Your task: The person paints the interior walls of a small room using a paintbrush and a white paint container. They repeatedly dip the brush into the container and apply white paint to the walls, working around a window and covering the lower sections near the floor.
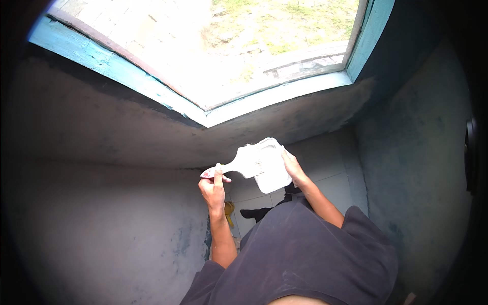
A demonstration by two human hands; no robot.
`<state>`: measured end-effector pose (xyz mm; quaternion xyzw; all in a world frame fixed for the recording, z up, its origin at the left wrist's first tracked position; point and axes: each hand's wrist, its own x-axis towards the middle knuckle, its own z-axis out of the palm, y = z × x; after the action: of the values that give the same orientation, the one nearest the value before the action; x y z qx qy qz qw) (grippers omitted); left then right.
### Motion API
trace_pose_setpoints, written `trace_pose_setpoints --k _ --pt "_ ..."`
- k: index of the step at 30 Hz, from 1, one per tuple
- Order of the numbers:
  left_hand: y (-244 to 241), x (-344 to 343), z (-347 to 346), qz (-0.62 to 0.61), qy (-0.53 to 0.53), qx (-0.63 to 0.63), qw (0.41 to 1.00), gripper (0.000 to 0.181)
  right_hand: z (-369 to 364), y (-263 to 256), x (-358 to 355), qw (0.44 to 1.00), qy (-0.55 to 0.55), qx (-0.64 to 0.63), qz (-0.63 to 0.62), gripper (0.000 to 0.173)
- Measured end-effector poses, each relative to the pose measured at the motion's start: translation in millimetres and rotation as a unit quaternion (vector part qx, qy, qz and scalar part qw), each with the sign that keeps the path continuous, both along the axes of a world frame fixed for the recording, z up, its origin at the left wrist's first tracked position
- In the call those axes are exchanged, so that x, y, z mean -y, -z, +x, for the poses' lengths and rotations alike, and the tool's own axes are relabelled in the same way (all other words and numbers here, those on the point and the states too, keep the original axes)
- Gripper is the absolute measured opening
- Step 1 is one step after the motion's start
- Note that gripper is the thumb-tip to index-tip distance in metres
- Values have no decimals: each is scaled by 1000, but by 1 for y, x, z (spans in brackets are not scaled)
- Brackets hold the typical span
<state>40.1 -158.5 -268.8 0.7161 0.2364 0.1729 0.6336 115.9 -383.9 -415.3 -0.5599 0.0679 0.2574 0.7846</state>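
My left hand (214,187) grips the handle of a wide paintbrush (244,162), whose end shows red marks through white paint. The brush is coated white and points right, its bristles against a white plastic tub (272,175). My right hand (291,164) holds that tub by its right side. Both things are in front of my body, above the floor. What the tub holds is hard to tell in the glare; it looks white.
A window with a light-blue frame (282,91) is ahead, its lower corner near the brush. Grey, patchy walls (114,213) stand close on both sides. Below are floor tiles (320,160) and a yellow object with a handle (228,209), partly behind my left forearm.
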Motion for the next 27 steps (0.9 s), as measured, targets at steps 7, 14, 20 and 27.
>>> trace_pose_setpoints --k 7,14,20,27 --pt "40 -7 -38 -277 -38 -81 957 18 -2 -6 10 1000 6 -25 17 60" --pt "61 7 -57 -417 44 -132 898 26 1 -11 23 997 68 -45 13 62" --pt "47 4 -46 -402 128 -125 898 29 2 0 43 996 76 -40 23 63" --pt "43 7 -38 -437 266 -114 852 35 4 11 50 995 90 -24 24 65"
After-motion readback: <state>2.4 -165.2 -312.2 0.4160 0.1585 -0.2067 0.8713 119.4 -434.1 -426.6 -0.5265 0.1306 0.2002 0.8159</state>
